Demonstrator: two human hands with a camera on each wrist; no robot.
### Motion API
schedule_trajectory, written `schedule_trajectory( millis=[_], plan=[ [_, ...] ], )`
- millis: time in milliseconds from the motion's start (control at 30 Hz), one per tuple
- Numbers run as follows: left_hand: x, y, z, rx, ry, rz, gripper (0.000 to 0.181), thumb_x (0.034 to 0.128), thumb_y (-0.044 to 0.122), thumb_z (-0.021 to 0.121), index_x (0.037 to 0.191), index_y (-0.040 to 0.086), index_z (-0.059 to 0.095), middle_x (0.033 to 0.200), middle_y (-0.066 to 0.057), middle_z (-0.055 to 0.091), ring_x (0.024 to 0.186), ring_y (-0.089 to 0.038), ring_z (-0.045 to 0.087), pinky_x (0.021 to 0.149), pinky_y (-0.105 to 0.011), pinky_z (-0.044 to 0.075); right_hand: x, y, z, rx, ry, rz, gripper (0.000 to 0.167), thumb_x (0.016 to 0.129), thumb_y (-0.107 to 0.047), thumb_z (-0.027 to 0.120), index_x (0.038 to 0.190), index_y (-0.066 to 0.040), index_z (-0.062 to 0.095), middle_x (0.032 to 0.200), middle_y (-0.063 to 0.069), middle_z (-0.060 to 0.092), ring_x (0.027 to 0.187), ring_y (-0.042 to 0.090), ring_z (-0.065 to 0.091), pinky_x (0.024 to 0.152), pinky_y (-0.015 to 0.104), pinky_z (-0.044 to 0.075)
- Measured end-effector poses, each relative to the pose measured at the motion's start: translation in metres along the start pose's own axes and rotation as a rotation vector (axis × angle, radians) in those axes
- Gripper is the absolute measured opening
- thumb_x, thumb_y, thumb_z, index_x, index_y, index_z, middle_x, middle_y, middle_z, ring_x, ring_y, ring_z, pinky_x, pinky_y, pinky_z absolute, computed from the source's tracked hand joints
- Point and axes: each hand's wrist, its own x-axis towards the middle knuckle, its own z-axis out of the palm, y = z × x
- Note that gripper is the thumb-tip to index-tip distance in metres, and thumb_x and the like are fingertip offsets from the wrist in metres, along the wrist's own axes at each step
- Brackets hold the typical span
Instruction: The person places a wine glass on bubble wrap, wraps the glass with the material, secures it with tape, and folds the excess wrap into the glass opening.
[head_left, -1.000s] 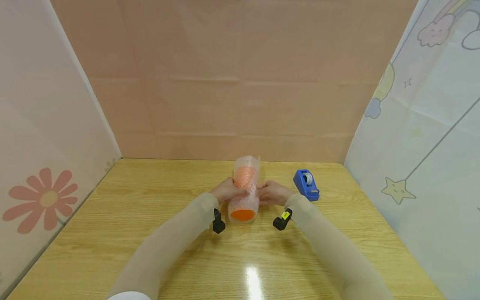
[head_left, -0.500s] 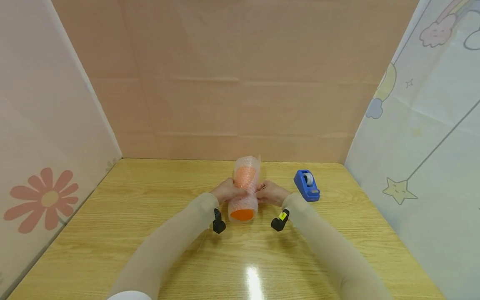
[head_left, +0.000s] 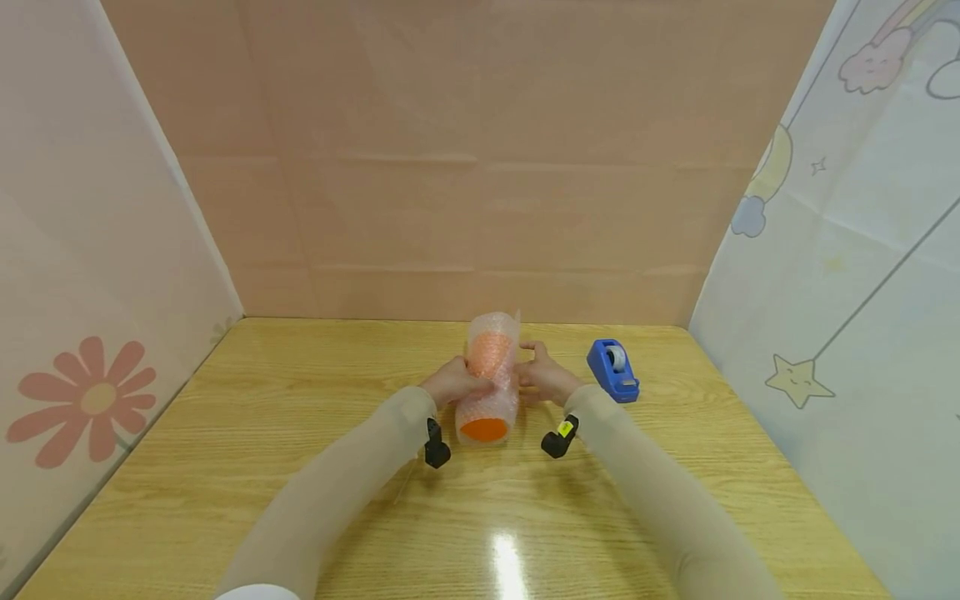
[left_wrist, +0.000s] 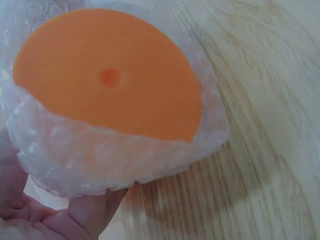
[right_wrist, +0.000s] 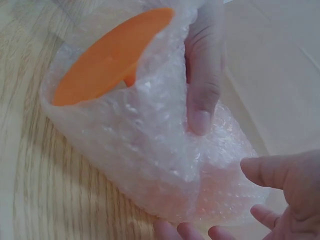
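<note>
A roll of clear bubble wrap [head_left: 512,379] lies at the middle of the table, wound around an orange object. The object's flat round orange end [left_wrist: 150,70], with a small dimple at its middle, faces the near side. What kind of object it is, the wrap hides. My left hand [head_left: 456,381] grips the roll from the left, its thumb [right_wrist: 202,107] lying over the wrap's upper side. On the other side, my right hand [head_left: 549,377] is beside the roll with thumb lifted off and fingers spread, the fingertips [right_wrist: 187,231] close to the wrap's lower side.
A blue tape dispenser [head_left: 617,373] with a roll of clear tape stands to the right of my right hand. The wooden table [head_left: 315,367] ends at a pinkish back wall [head_left: 480,208]. Patterned side walls stand at left and right.
My right hand, which was pinching at the wrap's right side half a second ago, has spread its thumb and fingers away from it. The left hand and the roll have stayed in place.
</note>
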Motion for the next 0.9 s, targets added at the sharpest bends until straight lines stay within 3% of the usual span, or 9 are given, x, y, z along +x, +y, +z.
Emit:
schedule_trajectory(
  millis=[367,633,767,900],
  plan=[
    [0.001,0.001,-0.001,0.047,0.021,-0.009,0.061,0.0841,0.021,0.072,0.132,-0.002,0.043,0.122,-0.015,0.057,0.101,-0.025,0.061,0.09,-0.04,0.052,0.005,-0.001,0.005,-0.023,0.017,-0.027,0.062,0.1,-0.012,0.048,0.149,-0.016,0.01,0.141,0.026,0.033,0.112,0.036,0.05,0.088,0.042,0.051],
    [0.002,0.0,0.0,0.043,0.018,-0.017,0.062,0.0838,0.023,0.073,0.133,-0.001,0.042,0.122,-0.014,0.057,0.101,-0.024,0.062,0.091,-0.04,0.051,0.003,0.002,0.002,-0.055,0.024,-0.011,0.063,0.099,-0.019,0.052,0.149,-0.019,0.013,0.136,0.025,0.044,0.115,0.035,0.055,0.09,0.042,0.051],
    [0.004,-0.002,0.0,0.032,0.014,-0.012,0.063,0.0838,0.023,0.074,0.133,-0.001,0.042,0.122,-0.014,0.058,0.1,-0.024,0.063,0.09,-0.04,0.052,0.001,0.004,-0.005,-0.06,0.03,-0.014,0.059,0.1,-0.023,0.049,0.149,-0.013,0.017,0.138,0.026,0.043,0.122,0.04,0.051,0.093,0.045,0.051],
    [0.004,-0.002,0.001,0.03,0.026,-0.007,0.064,0.0837,0.024,0.074,0.132,-0.002,0.042,0.121,-0.016,0.058,0.099,-0.025,0.063,0.089,-0.04,0.053,-0.008,0.003,-0.026,-0.087,0.02,-0.037,0.051,0.104,-0.022,0.043,0.147,-0.002,0.026,0.142,0.027,0.04,0.127,0.042,0.047,0.099,0.051,0.046]
  ],
)
